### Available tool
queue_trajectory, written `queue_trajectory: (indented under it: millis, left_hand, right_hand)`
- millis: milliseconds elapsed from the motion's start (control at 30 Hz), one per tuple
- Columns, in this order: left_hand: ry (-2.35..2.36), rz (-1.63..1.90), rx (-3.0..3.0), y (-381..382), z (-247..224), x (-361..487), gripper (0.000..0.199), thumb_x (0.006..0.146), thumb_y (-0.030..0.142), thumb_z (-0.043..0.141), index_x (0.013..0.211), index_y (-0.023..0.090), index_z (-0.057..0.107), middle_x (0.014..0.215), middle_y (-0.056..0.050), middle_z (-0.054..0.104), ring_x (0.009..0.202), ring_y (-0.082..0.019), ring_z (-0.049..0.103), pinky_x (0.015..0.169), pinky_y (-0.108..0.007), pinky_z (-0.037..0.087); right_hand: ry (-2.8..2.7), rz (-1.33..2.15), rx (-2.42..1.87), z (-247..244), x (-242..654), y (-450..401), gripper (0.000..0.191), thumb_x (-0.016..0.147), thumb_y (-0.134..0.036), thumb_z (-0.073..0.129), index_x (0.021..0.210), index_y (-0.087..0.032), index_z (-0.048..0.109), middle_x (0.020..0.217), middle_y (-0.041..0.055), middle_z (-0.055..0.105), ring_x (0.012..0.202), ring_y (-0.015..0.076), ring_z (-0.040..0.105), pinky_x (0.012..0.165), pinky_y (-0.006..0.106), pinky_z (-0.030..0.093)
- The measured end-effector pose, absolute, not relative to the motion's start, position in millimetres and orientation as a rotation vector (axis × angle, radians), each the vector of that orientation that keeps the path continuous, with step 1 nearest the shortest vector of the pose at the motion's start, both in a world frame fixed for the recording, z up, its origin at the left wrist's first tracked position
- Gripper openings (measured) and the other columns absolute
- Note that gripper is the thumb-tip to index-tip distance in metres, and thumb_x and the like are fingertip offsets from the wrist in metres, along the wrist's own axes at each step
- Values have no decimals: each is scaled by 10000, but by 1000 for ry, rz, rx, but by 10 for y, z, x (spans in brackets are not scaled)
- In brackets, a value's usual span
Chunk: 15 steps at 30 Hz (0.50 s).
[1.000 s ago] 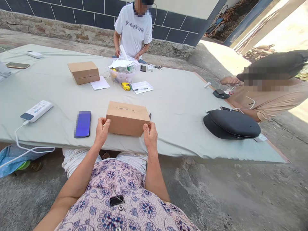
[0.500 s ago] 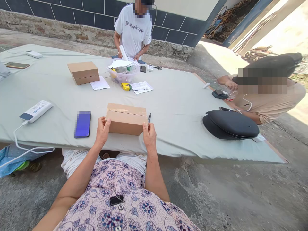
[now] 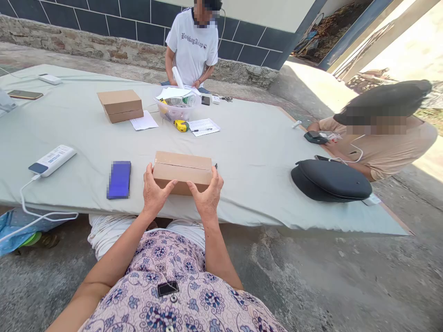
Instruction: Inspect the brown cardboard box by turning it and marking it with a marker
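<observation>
A closed brown cardboard box point(image 3: 182, 167) rests near the front edge of the cloth-covered table. My left hand point(image 3: 155, 191) grips its left end, with the thumb along the front face and the fingers around the side. On the right end, my right hand point(image 3: 206, 191) holds it the same way, thumb pointing inward. A seam runs across the box's top. Just past my right fingertips the tip of a dark pen point(image 3: 216, 166) shows, its rest hidden. To the left of my hands lies a phone point(image 3: 119, 180) with a blue screen.
A white power bank point(image 3: 52, 160) with a cable lies left, a black case point(image 3: 332, 180) right. Farther back are another cardboard box point(image 3: 121, 106), a plastic basket point(image 3: 176, 108), a yellow tape measure point(image 3: 181, 125) and papers point(image 3: 204, 127). Two people sit at the far and right sides.
My thumbs have moved from the box's ends onto its front face, pointing inward. The box sits slightly nearer to me. The person at right has shifted their hands around the dark object there.
</observation>
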State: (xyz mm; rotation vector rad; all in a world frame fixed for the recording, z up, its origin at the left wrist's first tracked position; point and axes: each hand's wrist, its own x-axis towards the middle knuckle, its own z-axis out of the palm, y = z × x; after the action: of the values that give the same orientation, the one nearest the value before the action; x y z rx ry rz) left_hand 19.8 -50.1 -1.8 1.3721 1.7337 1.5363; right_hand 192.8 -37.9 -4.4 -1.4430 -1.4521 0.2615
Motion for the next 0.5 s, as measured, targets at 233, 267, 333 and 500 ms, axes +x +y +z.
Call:
queue_trajectory:
  millis: [233,267,333,500]
  left_hand:
    - [1801,1491,1371,-511,40,215,990,683,516,893,1494,223,407,1469,-171,499,1455,-384,442,1187,-531,427]
    - [1794,1492,1379,-513,42,213,969,695,502,885,1489,213,411,1466,-175,502,1451,-378,445,1184,-525,430]
    - [1771,1512,1396,-514,35,207,922,723,473,867,1482,203,420,1465,-178,511,1445,-366,454,1183,-512,432]
    - [1708,1574,1404,-524,15,181,851,748,409,845,1474,225,441,1486,-155,536,1428,-344,489,1204,-488,411]
  right_hand:
    - [-1447,282,-1492,-35,1914,-395,1002,755,-737,738,1537,-255,338,1477,217,431,1428,391,425,1132,603,463]
    - [-1447,288,-1486,-36,1919,-394,986,763,-729,735,1534,-253,346,1474,216,433,1423,386,432,1141,600,457]
    - [-1445,303,-1476,-35,1934,-396,946,787,-707,724,1530,-254,353,1466,209,441,1410,377,450,1148,596,452]
    - [-1424,307,-1436,-26,1978,-413,780,881,-590,651,1525,-267,354,1436,185,480,1375,346,486,1135,577,465]
